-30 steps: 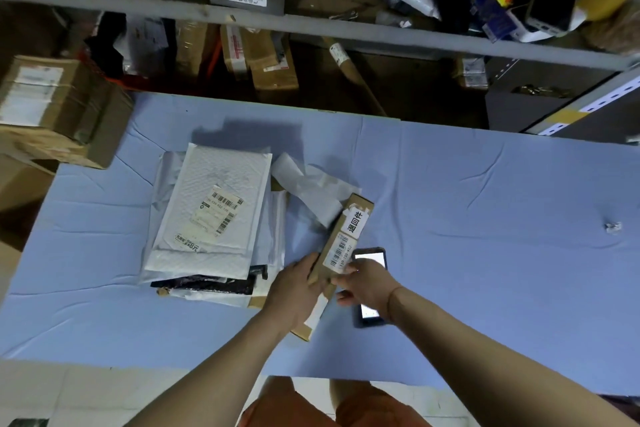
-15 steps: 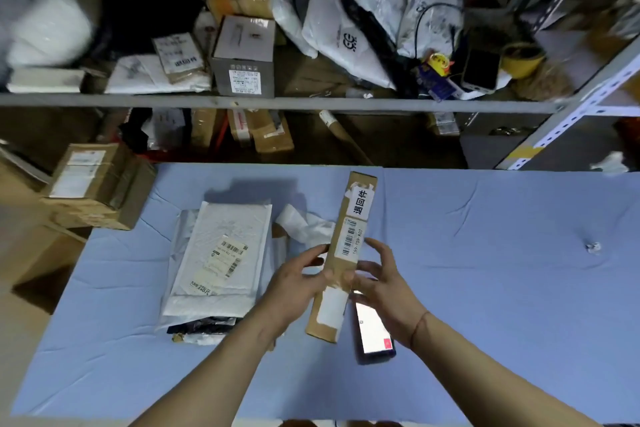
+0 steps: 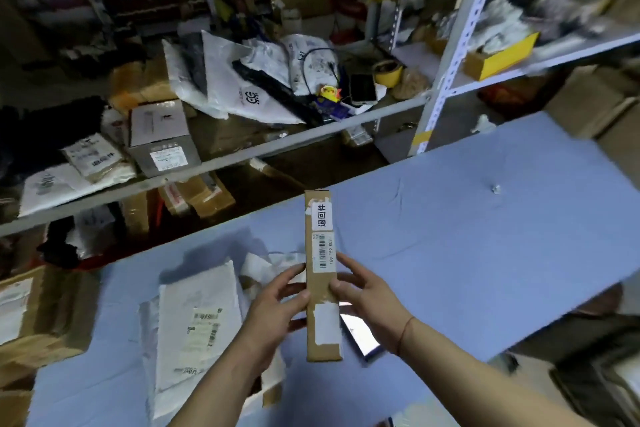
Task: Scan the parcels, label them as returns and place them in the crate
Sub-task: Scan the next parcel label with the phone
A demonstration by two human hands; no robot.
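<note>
Step in hand: the long box already wears its return sticker and a barcode label, so I judge scanning and labelling done for this parcel; what remains is carrying it to the crate; no crate shows in this view.
Padded mailer [image 3: 199, 319]: white, flat and soft-looking, with a printed barcode label; lies on top of a loose pile of other flat parcels near the left end of the table, towards its near edge; these look not yet handled, though that is a guess.
Left hand [image 3: 273, 305]: fingers curled against the left side of the long box, thumb up near the front face; it grips the box at about mid-length.
Long cardboard box [image 3: 321, 288]: narrow, rigid, brown, sharp-edged, held upright above the middle of the table and clear of its cloth; a white sticker with printed characters [image 3: 322, 216] sits near its top, a barcode label [image 3: 323, 251] just below, a blank white patch lower down.
Right hand [image 3: 369, 298]: fingertips pinch the box's right edge, opposite the left hand.
Phone [image 3: 360, 333]: slim, glossy, screen lit; lies on the table partly behind the box, near the near edge.
Table [image 3: 485, 253]: covered in creased pale blue cloth.
Next move: calls for first finding the crate, then lowering the stiff box in lengthwise; both hands already hold it firmly enough.
</note>
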